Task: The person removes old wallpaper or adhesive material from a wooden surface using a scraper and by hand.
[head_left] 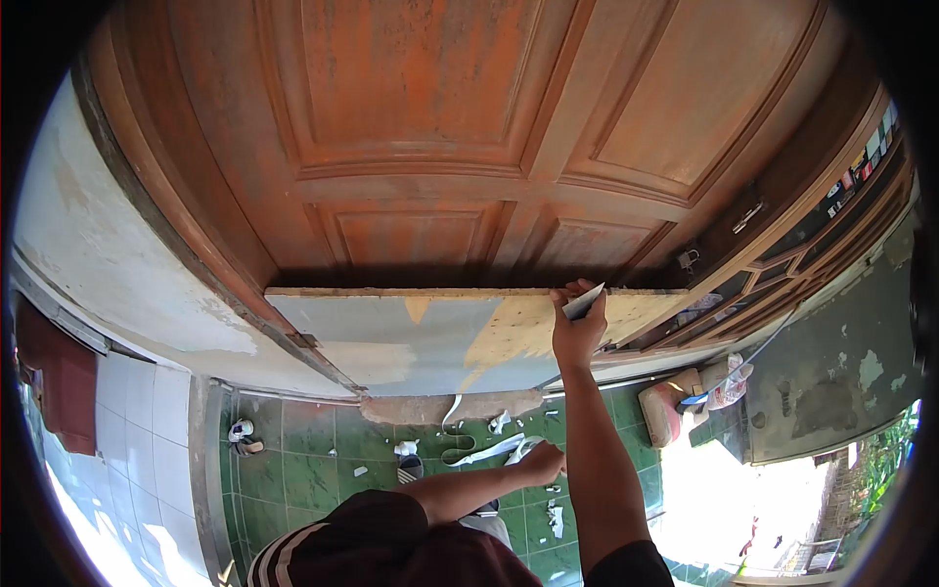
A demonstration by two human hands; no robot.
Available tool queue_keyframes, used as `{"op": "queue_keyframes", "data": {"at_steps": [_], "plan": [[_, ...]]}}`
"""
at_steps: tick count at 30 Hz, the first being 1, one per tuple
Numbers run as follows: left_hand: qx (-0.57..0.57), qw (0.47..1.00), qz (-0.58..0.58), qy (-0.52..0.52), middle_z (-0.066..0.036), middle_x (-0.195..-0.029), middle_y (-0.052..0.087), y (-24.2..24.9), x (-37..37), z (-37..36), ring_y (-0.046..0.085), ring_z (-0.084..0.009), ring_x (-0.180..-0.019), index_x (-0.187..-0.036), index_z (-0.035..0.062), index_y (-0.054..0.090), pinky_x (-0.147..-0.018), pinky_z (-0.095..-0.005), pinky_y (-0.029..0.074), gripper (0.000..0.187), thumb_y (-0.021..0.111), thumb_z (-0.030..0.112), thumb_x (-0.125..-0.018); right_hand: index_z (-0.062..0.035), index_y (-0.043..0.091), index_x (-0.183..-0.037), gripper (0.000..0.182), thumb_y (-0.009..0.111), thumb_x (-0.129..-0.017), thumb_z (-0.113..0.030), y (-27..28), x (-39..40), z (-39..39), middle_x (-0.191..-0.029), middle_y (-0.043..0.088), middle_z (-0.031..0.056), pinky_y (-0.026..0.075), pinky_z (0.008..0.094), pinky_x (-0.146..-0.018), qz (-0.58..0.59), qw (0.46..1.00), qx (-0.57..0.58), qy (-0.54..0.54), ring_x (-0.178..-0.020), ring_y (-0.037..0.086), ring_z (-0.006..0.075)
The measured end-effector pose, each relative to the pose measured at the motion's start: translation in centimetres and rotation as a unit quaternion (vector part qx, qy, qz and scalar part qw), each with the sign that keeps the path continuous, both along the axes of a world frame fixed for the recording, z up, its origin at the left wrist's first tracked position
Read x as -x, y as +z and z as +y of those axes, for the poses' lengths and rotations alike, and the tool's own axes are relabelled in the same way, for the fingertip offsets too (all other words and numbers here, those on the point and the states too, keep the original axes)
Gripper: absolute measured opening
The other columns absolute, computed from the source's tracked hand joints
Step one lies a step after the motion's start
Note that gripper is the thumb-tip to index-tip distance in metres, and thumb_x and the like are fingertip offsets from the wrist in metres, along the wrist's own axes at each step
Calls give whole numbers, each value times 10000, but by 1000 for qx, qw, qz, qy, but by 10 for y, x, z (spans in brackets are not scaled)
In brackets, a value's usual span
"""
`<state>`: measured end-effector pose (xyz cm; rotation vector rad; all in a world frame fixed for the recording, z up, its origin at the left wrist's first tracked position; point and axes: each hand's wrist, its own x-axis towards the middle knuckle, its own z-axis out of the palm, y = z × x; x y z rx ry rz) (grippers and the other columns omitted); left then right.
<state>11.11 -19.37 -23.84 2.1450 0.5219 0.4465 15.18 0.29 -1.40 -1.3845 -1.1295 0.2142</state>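
No text, label, brand, number or sign is reading legibly in this view; small coloured patches (871, 152) are showing along the window (773, 264) at upper right, and any lettering on them is proving too small and blurred to make out

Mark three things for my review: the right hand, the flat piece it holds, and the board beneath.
Right hand (579, 331): head view, middle of the hand.
Flat piece (585, 300): head view, its pale face.
Board (445, 335): head view, grey part of its face.
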Motion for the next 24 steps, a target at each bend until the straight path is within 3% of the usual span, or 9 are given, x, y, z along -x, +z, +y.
{"op": "queue_keyframes", "data": {"at_steps": [3,4,6,10,13,18,20,22,24], "plan": [[-27,999,32,-9,-170,-790,763,3,0,5,766,-380,-772,-1031,119,825,-799,-470,622,169,725,121,-895,0,597,-1238,445,870,-889,-35,6,3,-4,-1073,734,100,582,339,-874,-3,1000,12,-5,-978,727,200],[5,992,119,-49,-149,-983,800,6,-3,10,763,-351,-1030,-1146,127,797,-901,-493,589,228,741,232,-952,0,597,-1236,443,870,-889,-36,9,5,-5,-1067,736,99,582,341,-870,-2,1000,17,-5,-980,728,199],[-100,993,18,55,-129,-1149,776,23,6,4,649,-340,-1262,-1107,113,784,-965,-520,531,204,743,223,-940,2,598,-1227,439,872,-887,-39,7,1,-3,-1058,740,99,581,341,-866,9,1000,13,6,-970,736,199],[-75,993,84,-30,-86,-1339,701,32,16,19,426,-337,-1494,-1079,100,757,-1023,-549,430,200,750,227,-924,5,594,-1229,445,874,-885,-38,11,3,-4,-1057,743,104,583,338,-868,8,1000,12,4,-950,744,202],[-77,996,42,35,-76,-1210,730,63,34,33,541,-313,-1354,-1021,104,755,-960,-538,449,156,741,222,-920,12,592,-1229,447,874,-886,-40,11,6,-5,-1051,747,105,581,336,-877,22,1000,15,1,-953,748,201],[-108,988,87,63,-85,-994,668,122,87,79,621,-290,-1025,-851,80,639,-886,-449,444,520,918,505,-741,20,591,-1223,432,864,-896,-52,12,4,-8,-1059,766,115,575,352,-893,-4,1000,18,-5,-950,758,227],[-192,966,-70,160,-121,-1164,629,138,121,101,605,-323,-1112,-1131,80,611,-941,-479,442,480,885,289,-797,12,569,-1293,562,905,-862,-116,6,-5,-6,-1188,748,154,565,383,-929,-11,999,52,10,-1040,741,256],[-270,925,-166,210,-161,-1162,608,171,159,137,592,-378,-1127,-1153,50,585,-945,-503,438,452,719,15,-723,6,568,-1338,682,949,-808,-191,27,0,-16,-1266,718,176,552,407,-978,-51,998,40,26,-1124,721,313],[-366,880,-149,263,-154,-1175,600,215,192,171,586,-375,-1118,-1116,51,622,-937,-504,442,412,673,9,-709,-2,541,-1412,823,966,-781,-317,36,3,-30,-1350,639,211,524,449,-1043,-47,994,59,77,-1243,651,376]]}}
